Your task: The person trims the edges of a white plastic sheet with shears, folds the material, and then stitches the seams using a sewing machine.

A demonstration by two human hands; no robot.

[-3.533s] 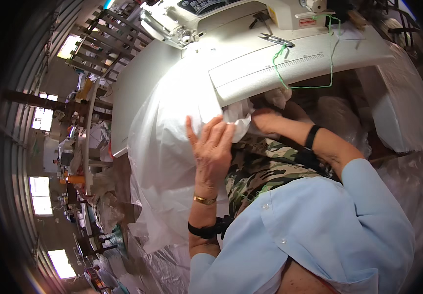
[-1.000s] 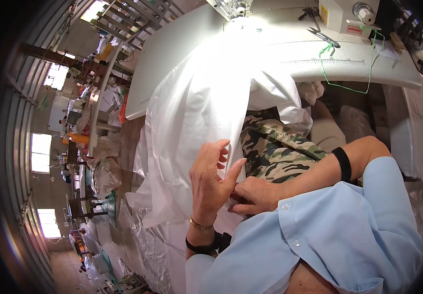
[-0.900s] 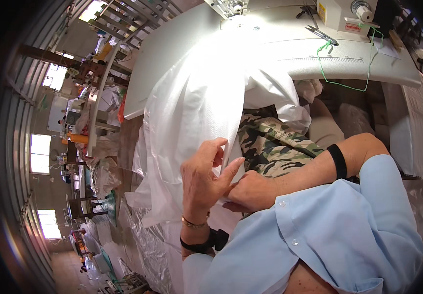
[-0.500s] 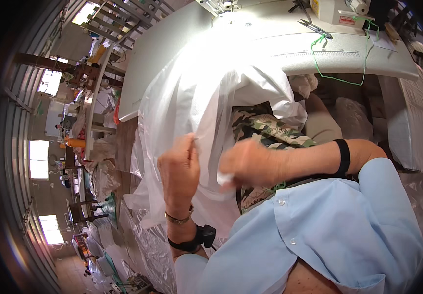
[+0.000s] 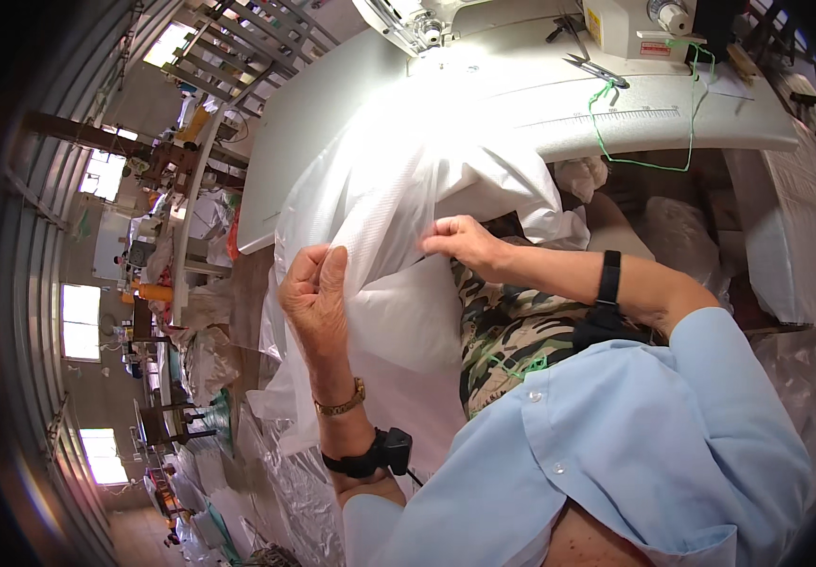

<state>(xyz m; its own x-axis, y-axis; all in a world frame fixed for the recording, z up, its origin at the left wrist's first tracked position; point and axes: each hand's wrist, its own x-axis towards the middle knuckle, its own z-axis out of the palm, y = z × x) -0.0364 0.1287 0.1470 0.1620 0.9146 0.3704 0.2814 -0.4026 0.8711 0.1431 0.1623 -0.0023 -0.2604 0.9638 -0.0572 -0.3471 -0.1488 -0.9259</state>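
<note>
Far left: a workshop interior (image 5: 143,283) with windows, metal racks and heaps of pale material, bent by the lens; details too small to tell.

Left of centre: the left hand (image 5: 315,300), back toward the camera, fingers curled shut around a fold of white woven fabric (image 5: 399,189). A gold bracelet (image 5: 340,406) and a black wristband (image 5: 370,455) sit on that forearm.

Centre: the white woven fabric hangs from the edge of the white sewing table (image 5: 332,113) down over the person's lap, with clear plastic sheeting (image 5: 285,482) below it. The fabric's upper part lies on the table top, just under the sewing machine head (image 5: 408,21).

Centre right: the right hand (image 5: 465,241), fingertips pinched closed on an edge of the same fabric, near the left hand but apart from it. A black band (image 5: 608,277) circles the right wrist. A camouflage-patterned garment (image 5: 503,331) shows beneath the forearm, and a light blue shirt (image 5: 635,444) fills the lower right.

Upper right: scissors (image 5: 597,68) lie on the table beside the machine body (image 5: 635,28); a green thread (image 5: 654,123) loops across the table's front edge.

Far right: stacked white sacks (image 5: 796,255).
</note>
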